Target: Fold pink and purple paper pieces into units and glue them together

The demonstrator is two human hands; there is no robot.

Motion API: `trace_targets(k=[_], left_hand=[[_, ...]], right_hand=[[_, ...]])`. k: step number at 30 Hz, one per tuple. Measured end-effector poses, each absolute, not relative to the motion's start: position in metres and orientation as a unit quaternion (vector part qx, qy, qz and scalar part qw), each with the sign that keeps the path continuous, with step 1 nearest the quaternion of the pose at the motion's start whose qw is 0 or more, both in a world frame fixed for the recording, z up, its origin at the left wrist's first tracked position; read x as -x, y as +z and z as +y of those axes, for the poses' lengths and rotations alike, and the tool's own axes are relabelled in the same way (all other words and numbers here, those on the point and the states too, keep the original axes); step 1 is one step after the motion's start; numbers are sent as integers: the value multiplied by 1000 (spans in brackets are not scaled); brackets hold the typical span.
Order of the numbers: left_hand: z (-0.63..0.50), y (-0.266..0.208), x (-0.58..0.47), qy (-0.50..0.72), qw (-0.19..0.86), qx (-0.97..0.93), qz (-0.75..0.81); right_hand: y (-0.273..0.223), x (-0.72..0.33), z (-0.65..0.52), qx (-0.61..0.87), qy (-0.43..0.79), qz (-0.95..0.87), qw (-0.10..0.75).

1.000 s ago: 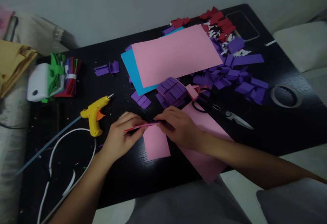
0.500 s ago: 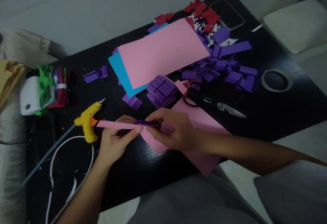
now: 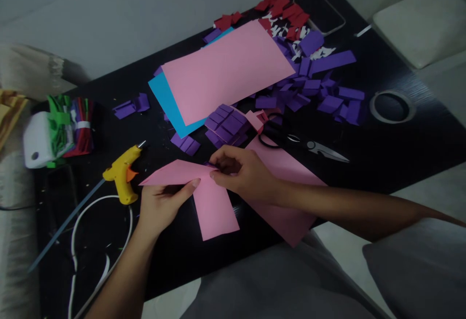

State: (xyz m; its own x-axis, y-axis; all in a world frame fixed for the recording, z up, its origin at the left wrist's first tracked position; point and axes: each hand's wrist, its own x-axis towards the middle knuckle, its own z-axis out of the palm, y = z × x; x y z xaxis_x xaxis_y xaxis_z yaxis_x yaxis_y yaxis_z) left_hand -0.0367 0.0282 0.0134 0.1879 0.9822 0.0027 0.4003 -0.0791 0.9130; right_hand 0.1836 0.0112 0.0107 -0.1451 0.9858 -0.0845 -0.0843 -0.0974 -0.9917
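Note:
My left hand [image 3: 163,207] grips a folded pink paper piece [image 3: 216,209] from below, its thumb pressed on the near side. One arm of this paper points left and another hangs down toward me. With fingers pinched at its upper right edge, my right hand [image 3: 247,171] also holds the paper; a bit of purple shows at its fingertips. Just beyond my hands lies a stack of creased purple paper pieces [image 3: 225,125]. A larger pink sheet [image 3: 287,202] lies under my right forearm.
A yellow glue gun [image 3: 124,171] with a white cord lies left. Black-handled scissors [image 3: 324,150] rest right, near a tape roll [image 3: 392,107]. Behind are a pink sheet [image 3: 229,69] over a blue sheet [image 3: 165,103], and purple scraps [image 3: 331,95]. Bundled strips [image 3: 60,125] stand far left.
The pink paper has turned in my hands, so its broad face and hanging arm now show where its edge showed before. My right hand has shifted slightly upward.

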Motion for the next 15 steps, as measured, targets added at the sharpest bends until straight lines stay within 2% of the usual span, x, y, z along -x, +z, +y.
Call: trace_targets(k=[9, 15], left_hand=[[32, 14, 48, 270, 406, -728, 482], [30, 9, 49, 286, 424, -708, 488]], right_hand=[[5, -188, 16, 459, 578, -522, 427], [0, -190, 19, 445, 613, -500, 420]])
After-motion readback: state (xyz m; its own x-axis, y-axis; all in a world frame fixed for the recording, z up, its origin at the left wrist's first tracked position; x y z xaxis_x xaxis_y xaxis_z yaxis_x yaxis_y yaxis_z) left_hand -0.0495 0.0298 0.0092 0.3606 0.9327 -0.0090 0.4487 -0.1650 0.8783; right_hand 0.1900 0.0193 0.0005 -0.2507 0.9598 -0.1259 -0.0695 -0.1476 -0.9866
